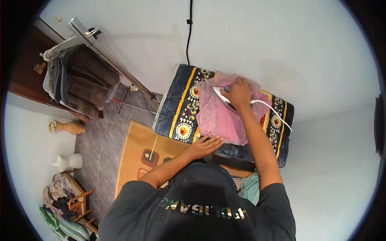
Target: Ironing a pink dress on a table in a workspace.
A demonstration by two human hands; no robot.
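Pink fabric with a lacy, sheer-looking layer [208,111] lies spread on a padded surface covered by a dark blue patterned blanket [164,116]. My right hand [239,93] grips the handle of a clothes iron [219,92], whose soleplate rests on the pink fabric with its tip towards the left. A white cord [273,110] runs from the iron's heel over the blanket's right side. Flat at the fabric's near edge lies my left hand [208,146], fingers slightly apart and holding nothing. The iron and my right hand hide part of the cloth.
A metal clothes rack [113,64] with dark garments [87,78] stands at the left. An orange patterned mat [132,150] covers the floor. Farther left are a vase [71,127], a white mannequin form [71,162] and a wooden chair [80,201] beside piled clothes. A black cable [189,39] hangs down the wall.
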